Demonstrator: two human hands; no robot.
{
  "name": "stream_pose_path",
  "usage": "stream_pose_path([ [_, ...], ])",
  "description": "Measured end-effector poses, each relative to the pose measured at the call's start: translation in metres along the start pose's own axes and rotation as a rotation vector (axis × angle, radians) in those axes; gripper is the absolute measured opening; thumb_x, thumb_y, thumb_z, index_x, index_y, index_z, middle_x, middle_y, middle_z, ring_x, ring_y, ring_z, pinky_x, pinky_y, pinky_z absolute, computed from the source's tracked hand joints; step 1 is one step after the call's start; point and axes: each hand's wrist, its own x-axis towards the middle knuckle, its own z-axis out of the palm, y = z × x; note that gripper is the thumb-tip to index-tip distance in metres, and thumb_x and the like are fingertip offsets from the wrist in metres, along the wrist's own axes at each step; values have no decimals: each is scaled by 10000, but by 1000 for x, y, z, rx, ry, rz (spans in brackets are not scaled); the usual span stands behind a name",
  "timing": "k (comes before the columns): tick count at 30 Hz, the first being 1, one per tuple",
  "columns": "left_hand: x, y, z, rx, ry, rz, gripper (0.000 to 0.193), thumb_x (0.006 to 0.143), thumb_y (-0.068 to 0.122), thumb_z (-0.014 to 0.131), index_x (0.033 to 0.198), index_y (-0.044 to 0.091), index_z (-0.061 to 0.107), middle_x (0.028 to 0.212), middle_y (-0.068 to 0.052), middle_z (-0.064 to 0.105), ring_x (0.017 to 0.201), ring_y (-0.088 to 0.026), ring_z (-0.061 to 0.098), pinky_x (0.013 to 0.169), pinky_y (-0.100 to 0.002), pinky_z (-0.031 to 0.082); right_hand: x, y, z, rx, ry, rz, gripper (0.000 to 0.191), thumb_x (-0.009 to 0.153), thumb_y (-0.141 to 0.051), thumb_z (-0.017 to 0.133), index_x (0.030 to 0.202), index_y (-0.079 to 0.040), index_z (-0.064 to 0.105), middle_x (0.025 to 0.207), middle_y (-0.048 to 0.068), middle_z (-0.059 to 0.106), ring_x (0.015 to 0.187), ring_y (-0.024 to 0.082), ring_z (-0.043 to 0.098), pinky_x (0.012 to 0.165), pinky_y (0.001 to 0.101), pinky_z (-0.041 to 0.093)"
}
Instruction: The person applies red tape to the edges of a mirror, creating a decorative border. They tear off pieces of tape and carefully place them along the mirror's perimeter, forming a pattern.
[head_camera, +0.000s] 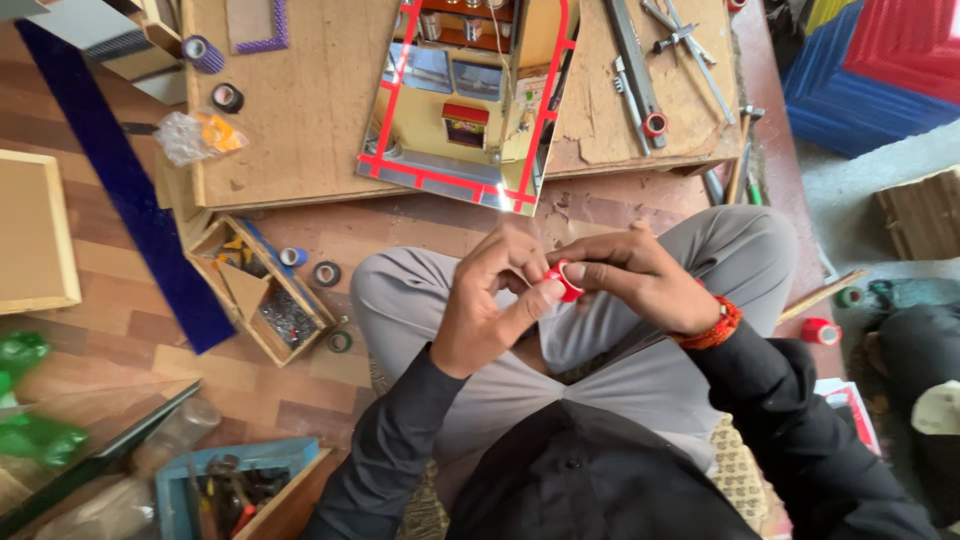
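I sit cross-legged on the floor in grey trousers and a dark shirt. A small red tape roll is held between both hands above my knees. My left hand pinches its near side with thumb and fingers. My right hand, with a red-orange thread band at the wrist, grips the roll from the right. In front of me on a low wooden board lies a mirror edged with red tape strips.
Metal tools and a red tape roll lie on the board's right part. A wooden box of small parts, tape rolls, a blue strip, a blue tool tray and a wooden frame are at left. Another red roll lies at right.
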Motion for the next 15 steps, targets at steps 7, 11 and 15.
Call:
stream_pose_path([
  [7, -4, -60, -7, -63, 357, -150, 353, 886, 100, 804, 1157, 28, 589, 927, -20, 690, 824, -64, 670, 717, -223, 572, 14, 14, 26, -134, 225, -137, 392, 975, -251, 671, 1288, -16, 655, 1046, 64, 684, 869, 114, 666, 767, 264, 561],
  [11, -11, -96, -29, -213, 437, -269, 193, 942, 130, 782, 1033, 14, 659, 927, -35, 697, 792, -83, 661, 721, -252, 588, 38, 24, 44, -750, 378, -595, 391, 844, -176, 829, 1191, -62, 689, 1124, 98, 685, 888, 179, 661, 741, 320, 547],
  [15, -17, -130, -54, -369, 477, -337, 218, 961, 204, 763, 998, 44, 619, 941, -28, 683, 813, -84, 668, 730, -261, 604, 79, 41, 44, -1029, 401, -788, 264, 827, -122, 850, 1058, -79, 730, 951, 36, 691, 814, 233, 650, 644, 355, 507],
])
